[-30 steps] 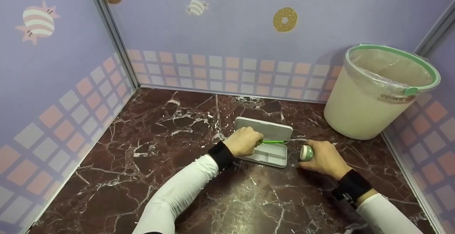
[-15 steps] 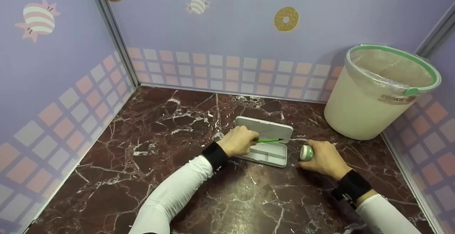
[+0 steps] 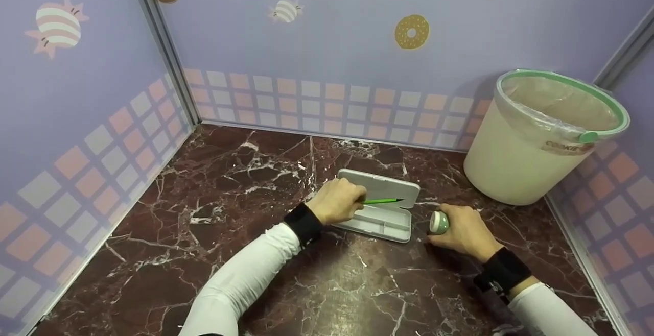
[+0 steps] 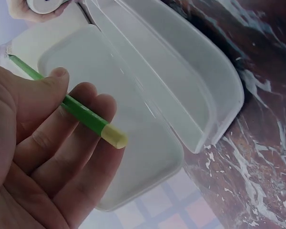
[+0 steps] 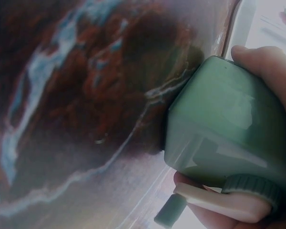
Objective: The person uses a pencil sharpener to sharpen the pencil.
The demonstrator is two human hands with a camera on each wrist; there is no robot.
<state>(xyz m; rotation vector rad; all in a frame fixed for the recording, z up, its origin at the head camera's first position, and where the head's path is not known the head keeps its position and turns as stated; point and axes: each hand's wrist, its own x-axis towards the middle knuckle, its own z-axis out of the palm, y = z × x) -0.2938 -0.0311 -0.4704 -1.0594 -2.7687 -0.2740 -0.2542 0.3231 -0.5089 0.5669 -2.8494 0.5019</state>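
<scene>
In the head view my left hand (image 3: 337,200) pinches a green pencil (image 3: 384,201) above an open white pencil case (image 3: 391,191). The pencil's dark tip points right, toward my other hand. Seen from the left wrist, thumb and fingers grip the pencil (image 4: 86,114) around its middle, its yellow end (image 4: 115,136) outward. My right hand (image 3: 466,231) holds a green crank pencil sharpener (image 3: 440,222) down at the tabletop, right of the case. From the right wrist, the sharpener's beige crank arm (image 5: 224,202) and green knob (image 5: 170,211) show; fingers wrap its body.
A cream bucket (image 3: 521,157) with a green rim and plastic liner stands at the back right. Purple patterned walls (image 3: 306,45) enclose the dark red marbled tabletop (image 3: 245,172). The case's lid stands raised at the back, its compartments (image 3: 393,218) facing up.
My left hand has moved a little to the left with the pencil, drawing its tip away from the case's right end. The right hand and sharpener have stayed nearly in place.
</scene>
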